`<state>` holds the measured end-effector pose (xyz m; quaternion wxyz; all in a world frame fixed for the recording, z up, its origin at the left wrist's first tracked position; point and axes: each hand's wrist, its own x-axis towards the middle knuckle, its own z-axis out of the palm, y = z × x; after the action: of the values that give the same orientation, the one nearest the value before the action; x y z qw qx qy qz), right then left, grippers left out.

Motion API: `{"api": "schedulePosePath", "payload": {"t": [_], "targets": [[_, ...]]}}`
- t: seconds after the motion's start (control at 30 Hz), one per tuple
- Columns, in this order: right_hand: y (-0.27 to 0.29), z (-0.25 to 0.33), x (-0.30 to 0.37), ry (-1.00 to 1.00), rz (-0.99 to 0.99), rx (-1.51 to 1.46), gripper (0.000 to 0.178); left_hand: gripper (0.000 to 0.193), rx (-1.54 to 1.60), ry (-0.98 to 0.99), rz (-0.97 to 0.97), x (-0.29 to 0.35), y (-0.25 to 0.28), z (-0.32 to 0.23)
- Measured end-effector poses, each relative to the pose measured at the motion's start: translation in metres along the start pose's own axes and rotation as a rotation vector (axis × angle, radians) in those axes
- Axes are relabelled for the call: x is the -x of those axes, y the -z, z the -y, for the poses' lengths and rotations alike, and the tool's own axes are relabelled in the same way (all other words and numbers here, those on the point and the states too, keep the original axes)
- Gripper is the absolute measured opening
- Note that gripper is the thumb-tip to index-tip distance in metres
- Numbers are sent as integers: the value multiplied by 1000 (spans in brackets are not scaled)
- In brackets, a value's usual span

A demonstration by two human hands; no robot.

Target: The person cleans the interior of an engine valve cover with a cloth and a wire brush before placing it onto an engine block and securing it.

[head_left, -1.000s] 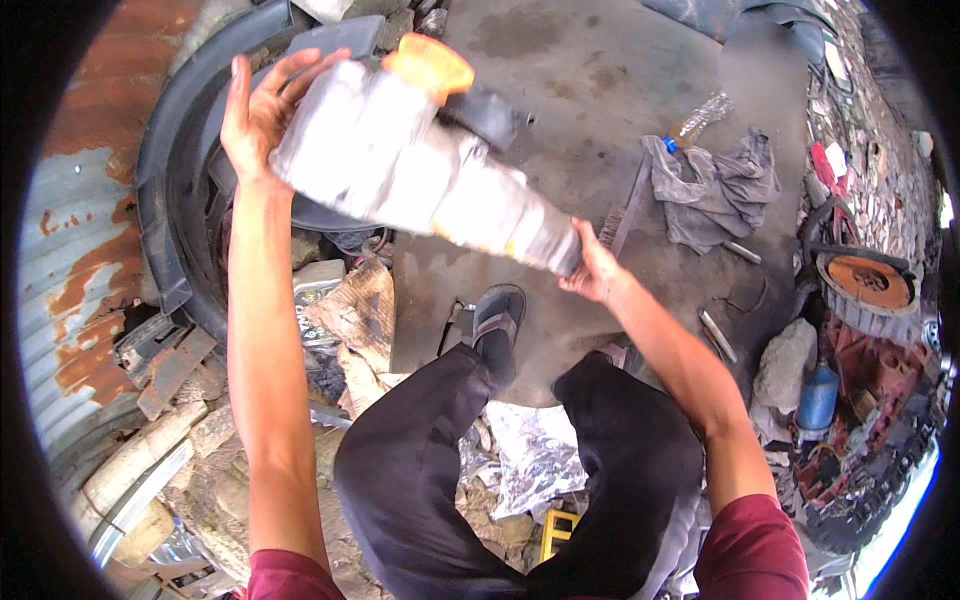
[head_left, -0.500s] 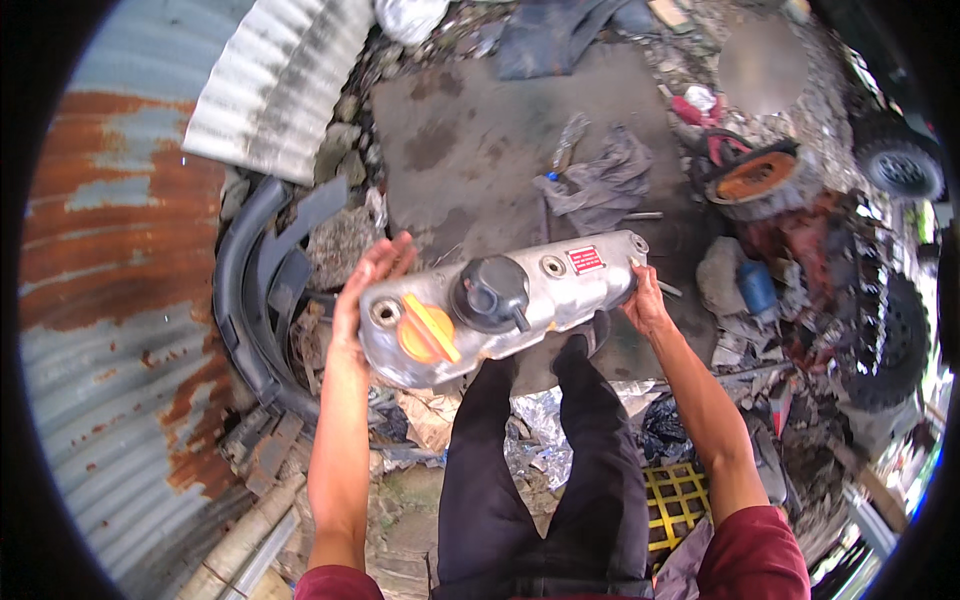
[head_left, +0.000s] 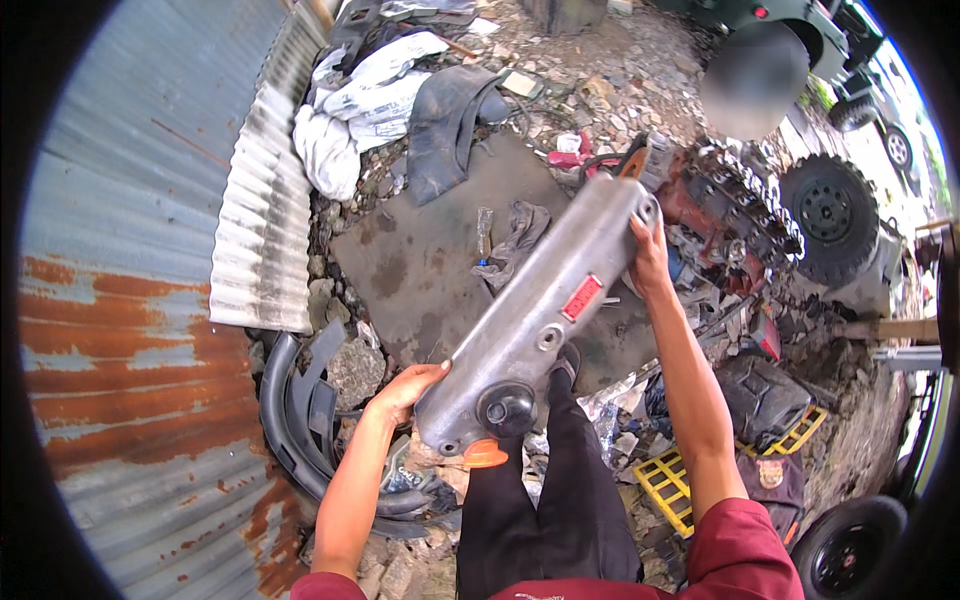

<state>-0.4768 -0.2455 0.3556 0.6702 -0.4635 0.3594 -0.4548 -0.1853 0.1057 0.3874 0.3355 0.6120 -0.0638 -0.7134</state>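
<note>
A silver metal engine valve cover (head_left: 540, 310) is held up in front of me, slanting from lower left to upper right. At its near end sit an orange filler cap (head_left: 486, 453) and a round black plastic fitting (head_left: 507, 409); a red label (head_left: 581, 298) marks its middle. My left hand (head_left: 405, 392) grips the near-left end, thumb on top and fingers partly hidden below. Around the far-right end closes my right hand (head_left: 650, 255), its fingertips partly out of sight behind the cover.
A dark flat sheet (head_left: 400, 250) lies on the rubble, with a grey rag (head_left: 515, 245) on it. Corrugated metal (head_left: 140, 380) walls the left. To the right are greasy machine parts (head_left: 735, 215), a large tyre (head_left: 830, 215) and a yellow grid (head_left: 670, 490).
The valve cover has turned from nearly level to a steep slant, its right end swinging up and away and its capped end down toward me. My view has swung to the right.
</note>
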Motion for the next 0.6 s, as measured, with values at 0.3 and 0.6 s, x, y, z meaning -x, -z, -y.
{"api": "schedulePosePath", "payload": {"t": [0.3,0.6], "targets": [[-89,75,-6,199,275,480,99,65,168,-271,-155,-17,-33,46],[-81,-30,238,-243,-97,150,78,69,285,-509,-351,-79,-63,57]]}}
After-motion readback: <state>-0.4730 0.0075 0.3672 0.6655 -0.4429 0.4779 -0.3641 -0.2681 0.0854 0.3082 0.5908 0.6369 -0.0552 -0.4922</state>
